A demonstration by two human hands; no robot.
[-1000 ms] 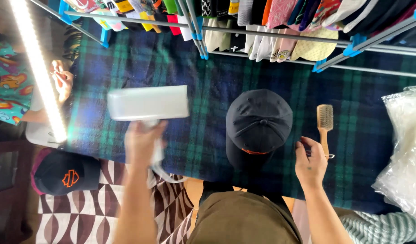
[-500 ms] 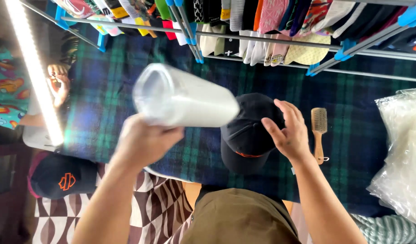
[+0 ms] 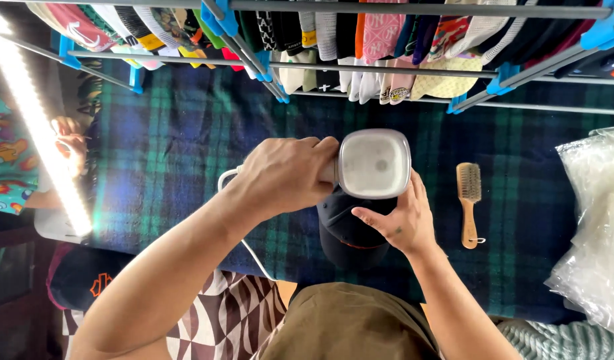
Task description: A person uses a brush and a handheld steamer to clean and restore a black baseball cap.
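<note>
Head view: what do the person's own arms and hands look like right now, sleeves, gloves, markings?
Both forearms are bare to the frame edge, with no sleeves, gloves, watch or rings in sight. The left hand shows no markings. The right hand carries a small dark mark, possibly a tattoo, on its back near the thumb.

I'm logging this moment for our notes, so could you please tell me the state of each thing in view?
Left hand: gripping the white handheld appliance, held above the cap.
Right hand: open, resting on the black cap.
Black cap: lying on the plaid blanket.
Wooden brush: lying flat, untouched.
White cord: hanging off the blanket's edge.
Light bar: lit.
Second dark cap: lying below the blanket's edge.
</note>
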